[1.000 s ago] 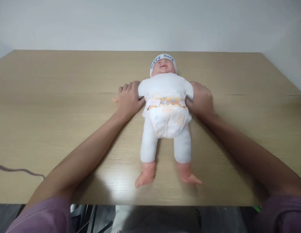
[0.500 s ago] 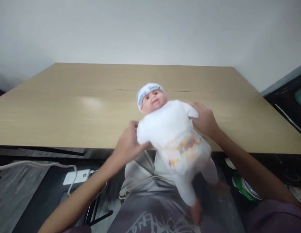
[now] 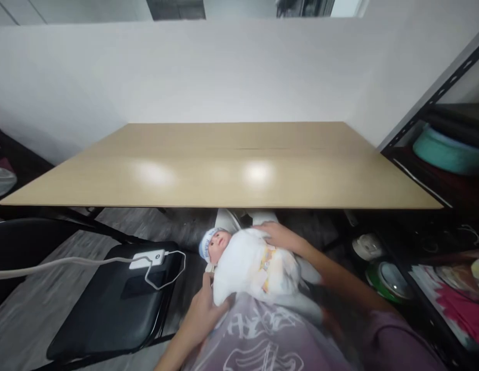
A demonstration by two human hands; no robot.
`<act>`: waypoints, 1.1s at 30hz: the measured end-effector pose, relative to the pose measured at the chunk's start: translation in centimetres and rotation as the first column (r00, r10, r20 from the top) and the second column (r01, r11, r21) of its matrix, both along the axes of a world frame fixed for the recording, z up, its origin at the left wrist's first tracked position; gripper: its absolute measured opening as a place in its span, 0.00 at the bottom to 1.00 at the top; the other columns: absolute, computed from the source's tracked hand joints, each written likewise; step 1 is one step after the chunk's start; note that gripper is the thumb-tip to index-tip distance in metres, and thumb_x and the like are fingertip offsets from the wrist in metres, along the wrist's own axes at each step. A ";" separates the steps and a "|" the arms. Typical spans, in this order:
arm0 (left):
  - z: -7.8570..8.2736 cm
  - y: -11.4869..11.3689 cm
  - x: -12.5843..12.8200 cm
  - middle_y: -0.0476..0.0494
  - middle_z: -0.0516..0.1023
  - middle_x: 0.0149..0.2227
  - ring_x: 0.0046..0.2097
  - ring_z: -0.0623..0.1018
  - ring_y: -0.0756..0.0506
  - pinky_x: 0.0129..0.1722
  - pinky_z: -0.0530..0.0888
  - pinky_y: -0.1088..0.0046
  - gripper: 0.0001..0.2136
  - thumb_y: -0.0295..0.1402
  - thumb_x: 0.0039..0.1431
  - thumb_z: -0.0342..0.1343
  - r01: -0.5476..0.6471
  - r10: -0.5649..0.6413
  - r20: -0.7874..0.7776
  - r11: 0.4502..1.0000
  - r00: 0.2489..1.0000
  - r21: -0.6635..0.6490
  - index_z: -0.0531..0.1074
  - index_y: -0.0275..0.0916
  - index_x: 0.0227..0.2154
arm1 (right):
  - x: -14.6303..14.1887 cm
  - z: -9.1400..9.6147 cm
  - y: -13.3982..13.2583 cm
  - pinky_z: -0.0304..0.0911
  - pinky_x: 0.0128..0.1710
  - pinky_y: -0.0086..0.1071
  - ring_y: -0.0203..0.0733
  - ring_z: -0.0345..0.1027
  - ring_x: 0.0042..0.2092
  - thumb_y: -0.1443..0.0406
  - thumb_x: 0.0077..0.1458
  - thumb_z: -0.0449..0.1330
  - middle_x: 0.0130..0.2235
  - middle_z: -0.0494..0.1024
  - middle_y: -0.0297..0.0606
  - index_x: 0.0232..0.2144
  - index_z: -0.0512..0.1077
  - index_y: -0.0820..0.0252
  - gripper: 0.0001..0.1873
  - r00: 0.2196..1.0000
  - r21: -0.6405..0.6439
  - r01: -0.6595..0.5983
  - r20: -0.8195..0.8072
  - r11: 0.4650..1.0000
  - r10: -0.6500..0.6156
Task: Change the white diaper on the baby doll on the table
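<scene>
A baby doll in a white suit, a printed diaper and a white cap lies tilted against my chest, below the front edge of the wooden table. My left hand is wrapped round the doll's lower left side. My right hand lies curved over the doll's upper side near its arm. Its legs are blurred against my purple shirt.
A black chair stands at my left with a white charger block and cable on its seat. A dark metal shelf at the right holds a teal bowl, bowls and packets lower down. A white wall stands behind the table.
The doll came off the table into my lap, held by both hands throughout. The view pulled back and up, so the bare tabletop, the chair and the shelf came into sight.
</scene>
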State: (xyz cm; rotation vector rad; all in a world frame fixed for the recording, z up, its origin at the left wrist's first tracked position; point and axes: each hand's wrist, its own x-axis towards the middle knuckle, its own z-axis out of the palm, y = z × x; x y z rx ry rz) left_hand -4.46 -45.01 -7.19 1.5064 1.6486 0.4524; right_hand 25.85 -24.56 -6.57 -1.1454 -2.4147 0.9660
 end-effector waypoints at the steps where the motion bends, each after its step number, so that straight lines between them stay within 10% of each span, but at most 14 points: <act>1: -0.7 0.0 0.0 0.38 0.84 0.50 0.51 0.86 0.31 0.54 0.82 0.50 0.21 0.51 0.70 0.59 -0.017 0.017 0.004 1.000 1.000 0.010 0.62 0.45 0.53 | 0.0 -1.0 0.3 0.72 0.60 0.43 0.54 0.79 0.56 0.70 0.54 0.65 0.53 0.88 0.45 0.60 0.84 0.54 0.30 0.999 -0.003 -0.018 0.043 1.000 0.018; 5: -3.2 0.7 0.1 0.29 0.80 0.58 0.60 0.83 0.24 0.62 0.78 0.38 0.27 0.53 0.67 0.64 -0.069 0.100 -0.089 0.952 0.991 0.299 0.67 0.42 0.58 | 1.4 -3.0 0.7 0.72 0.61 0.47 0.55 0.79 0.57 0.66 0.60 0.66 0.55 0.87 0.45 0.51 0.87 0.51 0.18 1.000 -0.066 -0.001 -0.002 0.998 0.001; 9: -2.2 2.8 1.4 0.26 0.72 0.70 0.71 0.73 0.25 0.70 0.71 0.36 0.25 0.41 0.69 0.63 0.088 -0.035 -0.103 0.810 0.994 0.579 0.66 0.43 0.64 | 3.1 -2.4 -0.6 0.76 0.50 0.46 0.53 0.82 0.46 0.49 0.69 0.64 0.44 0.89 0.43 0.44 0.86 0.53 0.17 0.987 -0.327 0.038 -0.137 0.944 -0.087; 16: 2.6 9.8 6.0 0.38 0.77 0.66 0.67 0.75 0.37 0.69 0.71 0.54 0.15 0.40 0.79 0.54 0.435 -0.528 0.086 0.771 0.845 0.465 0.74 0.48 0.63 | 4.3 -0.6 -2.7 0.76 0.53 0.49 0.56 0.84 0.48 0.49 0.66 0.68 0.45 0.90 0.44 0.46 0.86 0.55 0.19 0.970 -0.399 0.069 -0.187 0.914 -0.154; 25: 1.2 11.3 6.6 0.39 0.81 0.54 0.58 0.78 0.39 0.64 0.71 0.58 0.12 0.46 0.78 0.58 0.366 -0.492 0.280 0.840 0.824 0.400 0.78 0.44 0.49 | 4.2 -1.7 -1.1 0.74 0.50 0.44 0.51 0.81 0.45 0.51 0.68 0.65 0.45 0.89 0.44 0.50 0.85 0.57 0.20 0.936 -0.263 0.180 -0.250 0.948 -0.247; 33: 1.2 12.0 7.6 0.41 0.82 0.53 0.58 0.77 0.38 0.64 0.70 0.57 0.12 0.46 0.78 0.58 0.370 -0.476 0.242 0.849 0.846 0.376 0.79 0.44 0.46 | 4.7 -1.8 -1.3 0.72 0.44 0.38 0.45 0.76 0.42 0.48 0.68 0.67 0.40 0.83 0.38 0.50 0.85 0.56 0.21 0.976 -0.357 -0.005 -0.205 0.934 -0.073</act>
